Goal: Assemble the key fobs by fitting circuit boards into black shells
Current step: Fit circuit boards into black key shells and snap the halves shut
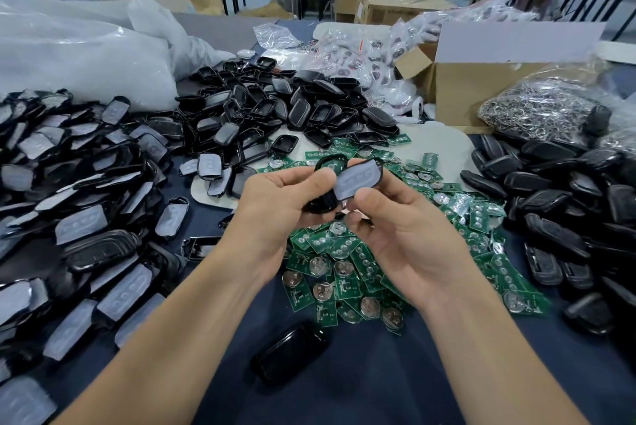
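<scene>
Above the table's middle, my left hand (275, 197) grips a black shell half (321, 202) with its fingers curled round it. My right hand (399, 221) pinches a second shell half with a grey rubber button pad (358, 178), held tilted against the first. Whether a board sits inside is hidden. Below the hands lies a heap of green circuit boards (347, 266) with round coin cells. One closed black fob (290, 352) lies on the dark blue cloth near me.
Shell halves with grey pads (79, 204) are piled at the left, empty black shells (275, 108) at the back middle, black covers (564, 197) at the right. A cardboard box (481, 80), a bag of metal rings (547, 108) and white plastic bags (75, 56) stand behind.
</scene>
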